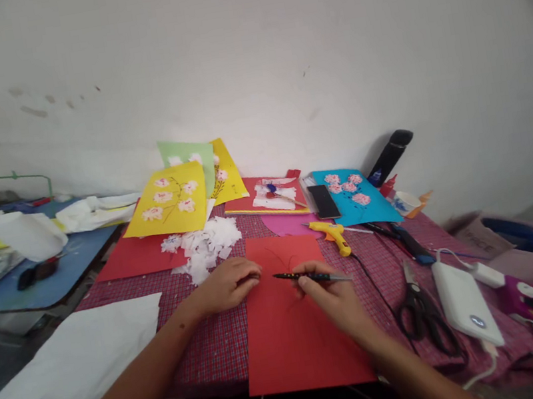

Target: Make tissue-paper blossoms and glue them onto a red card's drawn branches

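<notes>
A sheet of red paper (299, 342) lies on the checked tablecloth in front of me, with a few thin curved lines drawn near its upper part. My right hand (328, 287) grips a black pen (313, 276) with small coloured marks, its tip pointing left just over the sheet. At the sheet's left edge rests my left hand (232, 282), its fingers curled with the fingertips near the paper. Whether anything is between those fingers cannot be made out. Just beyond it is a pile of torn white paper bits (207, 242).
Yellow paper with paper flowers (168, 201) leans at the back. A yellow glue gun (333, 235), a phone (323, 202) and a blue flower sheet (378, 202) lie to the right. Scissors (422, 313) and a white power bank (466, 303) sit nearer. White cloth-like paper (79, 357) is at left.
</notes>
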`<state>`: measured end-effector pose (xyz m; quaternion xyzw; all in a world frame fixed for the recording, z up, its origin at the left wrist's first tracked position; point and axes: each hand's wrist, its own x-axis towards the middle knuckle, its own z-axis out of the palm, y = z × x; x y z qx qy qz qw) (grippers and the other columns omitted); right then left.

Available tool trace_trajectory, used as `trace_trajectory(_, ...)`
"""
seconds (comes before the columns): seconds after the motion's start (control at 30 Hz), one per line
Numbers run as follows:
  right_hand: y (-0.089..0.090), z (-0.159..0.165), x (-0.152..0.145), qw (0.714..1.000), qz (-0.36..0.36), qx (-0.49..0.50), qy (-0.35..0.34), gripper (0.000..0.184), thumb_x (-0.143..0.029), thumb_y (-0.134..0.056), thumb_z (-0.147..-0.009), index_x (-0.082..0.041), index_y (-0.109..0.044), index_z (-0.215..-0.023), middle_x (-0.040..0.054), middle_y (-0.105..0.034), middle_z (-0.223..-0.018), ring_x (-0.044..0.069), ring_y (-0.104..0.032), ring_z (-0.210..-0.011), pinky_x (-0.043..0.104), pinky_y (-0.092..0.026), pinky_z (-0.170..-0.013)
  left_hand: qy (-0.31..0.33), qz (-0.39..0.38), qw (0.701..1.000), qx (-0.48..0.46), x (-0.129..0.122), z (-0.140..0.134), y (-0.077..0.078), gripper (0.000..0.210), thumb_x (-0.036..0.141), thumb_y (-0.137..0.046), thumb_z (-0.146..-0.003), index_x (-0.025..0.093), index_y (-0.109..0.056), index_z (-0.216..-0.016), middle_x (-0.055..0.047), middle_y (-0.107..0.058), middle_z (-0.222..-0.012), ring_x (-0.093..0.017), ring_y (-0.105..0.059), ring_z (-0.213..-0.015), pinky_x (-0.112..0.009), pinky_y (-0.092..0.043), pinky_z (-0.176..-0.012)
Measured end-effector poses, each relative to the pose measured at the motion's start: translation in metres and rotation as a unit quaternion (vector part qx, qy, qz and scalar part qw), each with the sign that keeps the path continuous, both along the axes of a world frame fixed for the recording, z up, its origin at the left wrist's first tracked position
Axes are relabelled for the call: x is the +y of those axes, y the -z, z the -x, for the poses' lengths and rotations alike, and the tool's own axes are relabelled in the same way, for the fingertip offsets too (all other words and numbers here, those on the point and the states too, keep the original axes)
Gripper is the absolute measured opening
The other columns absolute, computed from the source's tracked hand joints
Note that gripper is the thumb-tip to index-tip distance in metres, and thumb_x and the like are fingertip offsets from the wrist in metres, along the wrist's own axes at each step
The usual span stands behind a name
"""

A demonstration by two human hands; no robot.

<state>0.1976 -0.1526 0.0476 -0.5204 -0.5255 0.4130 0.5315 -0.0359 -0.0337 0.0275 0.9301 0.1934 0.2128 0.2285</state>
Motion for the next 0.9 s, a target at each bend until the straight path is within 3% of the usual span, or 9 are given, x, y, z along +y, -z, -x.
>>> trace_trajectory(0.4,0.007,0.027,0.009,1.0,0.019,-0.015,-0.017,0.017,-0.034,-0.058,-0.085,-0.021,-0.064,-0.095,-0.0008,-0.063,-0.07,0.014,-0.059,-0.06,0.025,-0.048,-0.052,0.001,0.02,1.0,0.006,-0.003,-0.001,-0.003,0.021,0.032,-0.044,-0.099,0.021,-0.062,-0.104,-0.005,-0.066,-0.101,-0.018,-0.058,-0.098,-0.035,-0.043,-0.092)
trace_trajectory(0.7,0.021,0.045,0.009,1.0,-0.017,0.026,-0.004,0.018,-0.037,-0.058,-0.089,-0.021,-0.064,-0.093,0.0018,-0.069,-0.077,0.015,-0.064,-0.062,0.028,-0.052,-0.06,0.022,0.006,1.0,0.001,-0.012,0.001,0.001,0.023,0.028,-0.039,-0.101,0.021,-0.06,-0.107,-0.006,-0.065,-0.1,-0.019,-0.057,-0.097,-0.034,-0.043,-0.091)
trace_trajectory(0.9,0.016,0.043,0.013,0.999,-0.007,0.038,-0.009,0.018,-0.038,-0.059,-0.087,-0.02,-0.064,-0.091,0.0015,-0.069,-0.076,0.015,-0.064,-0.059,0.028,-0.052,-0.057,0.011,0.01,1.0,0.013,-0.016,-0.004,0.001,0.022,0.028,-0.04,-0.101,0.021,-0.061,-0.103,-0.006,-0.066,-0.1,-0.019,-0.058,-0.097,-0.033,-0.044,-0.089)
